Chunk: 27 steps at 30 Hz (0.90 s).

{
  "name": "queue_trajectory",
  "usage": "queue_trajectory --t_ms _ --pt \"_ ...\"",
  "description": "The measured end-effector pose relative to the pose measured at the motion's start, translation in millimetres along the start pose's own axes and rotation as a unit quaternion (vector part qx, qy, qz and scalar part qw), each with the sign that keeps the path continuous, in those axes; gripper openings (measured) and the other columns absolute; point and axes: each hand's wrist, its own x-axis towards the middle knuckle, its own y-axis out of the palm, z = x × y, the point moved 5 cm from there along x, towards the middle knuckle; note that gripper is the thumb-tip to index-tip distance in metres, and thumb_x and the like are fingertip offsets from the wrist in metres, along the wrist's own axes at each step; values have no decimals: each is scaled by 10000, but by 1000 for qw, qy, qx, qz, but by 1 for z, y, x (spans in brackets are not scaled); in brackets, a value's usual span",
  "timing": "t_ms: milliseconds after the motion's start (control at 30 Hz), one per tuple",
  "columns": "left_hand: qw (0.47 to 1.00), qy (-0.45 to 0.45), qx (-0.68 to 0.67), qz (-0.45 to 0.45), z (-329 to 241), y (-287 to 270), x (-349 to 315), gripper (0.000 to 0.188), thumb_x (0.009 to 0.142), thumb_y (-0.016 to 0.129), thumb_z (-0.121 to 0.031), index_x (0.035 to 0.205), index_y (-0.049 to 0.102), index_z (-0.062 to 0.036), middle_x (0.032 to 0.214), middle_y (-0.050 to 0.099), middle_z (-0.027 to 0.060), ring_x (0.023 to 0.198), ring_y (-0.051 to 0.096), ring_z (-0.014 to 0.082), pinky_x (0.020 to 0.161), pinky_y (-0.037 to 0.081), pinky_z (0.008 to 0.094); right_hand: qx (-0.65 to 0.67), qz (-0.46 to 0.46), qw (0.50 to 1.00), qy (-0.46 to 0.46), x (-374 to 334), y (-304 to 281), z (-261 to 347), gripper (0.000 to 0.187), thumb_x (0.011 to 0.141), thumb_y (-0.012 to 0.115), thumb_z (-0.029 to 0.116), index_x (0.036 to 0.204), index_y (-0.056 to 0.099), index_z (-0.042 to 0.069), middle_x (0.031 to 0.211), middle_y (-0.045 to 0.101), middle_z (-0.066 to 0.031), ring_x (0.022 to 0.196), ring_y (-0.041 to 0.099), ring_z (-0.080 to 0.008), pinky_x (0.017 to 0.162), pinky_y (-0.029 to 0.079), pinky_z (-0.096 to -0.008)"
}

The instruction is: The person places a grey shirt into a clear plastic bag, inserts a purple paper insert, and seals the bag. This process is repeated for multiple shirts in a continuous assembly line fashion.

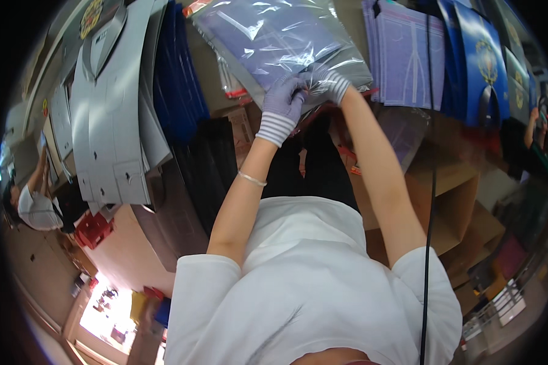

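gloved left hand (pixel 284 97) fingers bent at clear bag (pixel 349 53); right hand (pixel 327 83) just beside; cannot tell either's grip.

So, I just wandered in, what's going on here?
A person in a white top has both gloved hands at a shiny clear plastic bag with something flat and purple inside. The left hand and right hand are close together at the bag's near side; glare hides exactly what each one grips. Flat grey things and blue ones are to the left, and a purple pile is to the right. Another person is at far left.
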Motion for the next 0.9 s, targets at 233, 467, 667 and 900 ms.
queue_trajectory --t_ms 233,467,667,900 --pt "944 -278 166 71 110 -6 -155 164 845 492 -149 909 610 -55 892 612 149 875 579 311 776 455 313 -269 84 938 204 -51 0 -12 143 757 613 144 848 605 34 767 637 -107 703 636 -204 612 503 -302" --pt "893 -368 -258 0 145 5 -183 338 901 426 -231 1129 565 -24 1081 612 80 1012 562 182 859 441 308 -489 -3 869 -80 -73 92 7 210 753 608 209 918 569 85 832 595 -107 822 579 -287 715 464 -384" --pt "785 -477 -382 -101 130 8 -168 307 905 455 -223 1067 585 4 1048 622 83 975 578 193 838 457 299 -604 53 784 -132 -48 126 -7 205 730 619 197 883 541 85 858 577 -90 845 567 -270 719 456 -381" --pt "828 -434 -330 -133 127 -4 -158 217 837 563 -173 939 619 10 948 638 84 850 606 178 751 484 283 -559 37 821 -106 -44 138 -11 224 707 612 225 845 539 65 790 582 -110 763 575 -307 673 467 -394"
